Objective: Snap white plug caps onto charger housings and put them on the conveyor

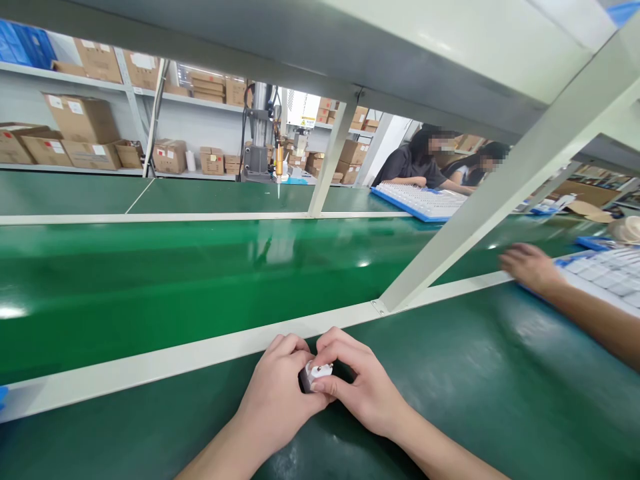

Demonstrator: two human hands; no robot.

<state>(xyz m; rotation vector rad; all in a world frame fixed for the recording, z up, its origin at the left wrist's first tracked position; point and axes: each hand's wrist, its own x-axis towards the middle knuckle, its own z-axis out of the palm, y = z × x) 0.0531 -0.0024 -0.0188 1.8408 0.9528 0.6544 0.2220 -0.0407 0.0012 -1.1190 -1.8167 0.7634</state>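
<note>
nearest the camera, the left hand (277, 393) and right hand (357, 387) meet on the green worktable (475, 400), both curled shut around a small white plastic part (316, 375) pinched between thumbs and fingertips — mostly hidden, with a darker piece at its left side. it looks light, rigid and smooth, so probably easy to let slip; its edges seem the safest grip. to the right, a co-worker's hand (530, 265) rests flat beside a blue tray (583, 243) filled with rows of white pieces. past the white rail (150, 363) runs the glossy green conveyor belt (200, 267). beyond it, another blue tray (420, 200) of white pieces lies before two seated people, and a press machine (263, 133) stands near shelves (75, 133) of cardboard boxes — their contents can't be seen.
</note>
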